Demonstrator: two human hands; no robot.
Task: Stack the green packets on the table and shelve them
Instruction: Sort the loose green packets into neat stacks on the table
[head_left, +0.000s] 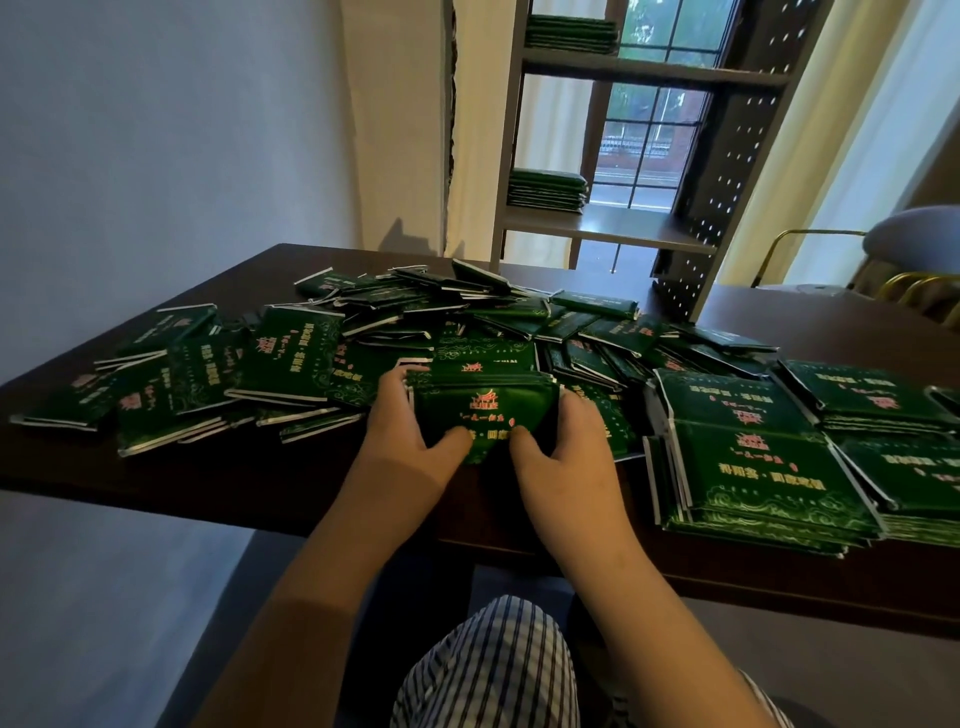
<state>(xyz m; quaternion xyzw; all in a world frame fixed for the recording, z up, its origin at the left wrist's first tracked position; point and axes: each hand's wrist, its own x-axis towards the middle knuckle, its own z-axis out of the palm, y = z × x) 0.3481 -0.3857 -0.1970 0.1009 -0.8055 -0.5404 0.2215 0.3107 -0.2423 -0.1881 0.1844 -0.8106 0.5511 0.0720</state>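
The left hand (410, 441) and right hand (566, 452) clasp a small bundle of green packets (483, 410) from both sides, thumbs on top, near the table (260, 478) edge. Neat stacks (769, 478) sit just right of it. A loose heap (363, 332) spreads behind. Beyond, a shelf (623, 231) holds shelved piles (545, 189).

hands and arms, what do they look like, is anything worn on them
Left hand and right hand are bare: no gloves, rings or watch show. Both forearms are bare too, no sleeves in view. Below them is a white garment with dark stripes.
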